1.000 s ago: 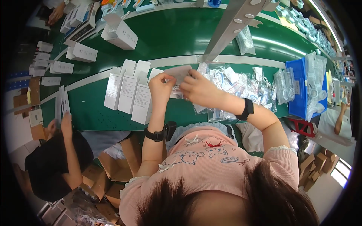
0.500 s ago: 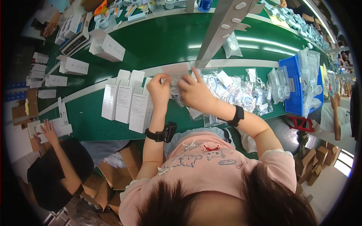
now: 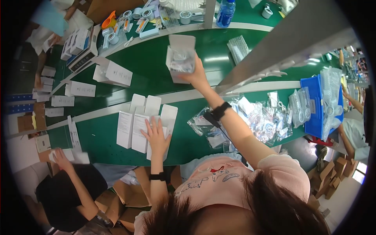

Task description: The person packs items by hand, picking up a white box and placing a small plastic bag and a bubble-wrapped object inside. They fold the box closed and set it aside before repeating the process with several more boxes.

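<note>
My right hand (image 3: pixel 197 75) is stretched forward over the far green surface and closed on a white carton (image 3: pixel 182 41). The carton's top flap stands up, and clear plastic packing shows in its mouth. Some of the fingers are hidden behind the carton. Nearer to me, my left hand (image 3: pixel 157 139) lies with its fingers spread on the row of three white boxes (image 3: pixel 124 129), whose flaps also stand up. It touches the middle and right boxes.
A pile of small clear bags (image 3: pixel 258 117) with pale parts lies at right, beside a blue bin (image 3: pixel 313 109) of bubble-wrapped pieces. A grey metal post (image 3: pixel 274 55) slants across the right. More open cartons (image 3: pixel 113 74) stand at left, near a co-worker's hand (image 3: pixel 62 158).
Both hands were together at the plastic packing near the rail. My right hand has moved forward onto a carton; the left has come down and left onto the boxes. The view has shifted.
</note>
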{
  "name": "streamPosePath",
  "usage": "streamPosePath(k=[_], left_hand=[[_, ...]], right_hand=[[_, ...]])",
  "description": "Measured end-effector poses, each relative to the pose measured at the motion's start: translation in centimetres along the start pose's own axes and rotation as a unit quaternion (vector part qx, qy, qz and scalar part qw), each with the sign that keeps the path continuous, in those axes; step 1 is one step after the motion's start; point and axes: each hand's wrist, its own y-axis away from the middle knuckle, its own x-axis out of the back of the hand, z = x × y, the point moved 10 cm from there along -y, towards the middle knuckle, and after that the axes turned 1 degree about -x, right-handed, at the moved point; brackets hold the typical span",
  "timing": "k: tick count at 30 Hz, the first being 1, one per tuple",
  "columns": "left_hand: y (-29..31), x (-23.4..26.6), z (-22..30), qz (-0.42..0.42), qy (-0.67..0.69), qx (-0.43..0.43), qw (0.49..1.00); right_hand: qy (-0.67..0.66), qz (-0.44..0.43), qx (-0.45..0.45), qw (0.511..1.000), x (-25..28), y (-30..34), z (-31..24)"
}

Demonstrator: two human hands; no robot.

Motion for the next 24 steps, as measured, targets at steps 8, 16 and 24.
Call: streamPosePath(k=[8,16,24], left_hand=[[-1.2,0.0,7.7,0.036,0.132,-0.071,0.988],[-3.7,-5.9,1.9,-0.132,0.368,-0.009,0.920],[-3.5,-1.9,4.7,-0.093,0.597,-0.011,0.797]], right_hand=[[0.206,-0.116,0.054,0.970,1.9,6.5,-1.1],[-0.099,-0.025,-0.141,0.985,25.0,6.9,7.0],[0.601,0.044,0.045,0.796,18.6,-3.9,10.4]])
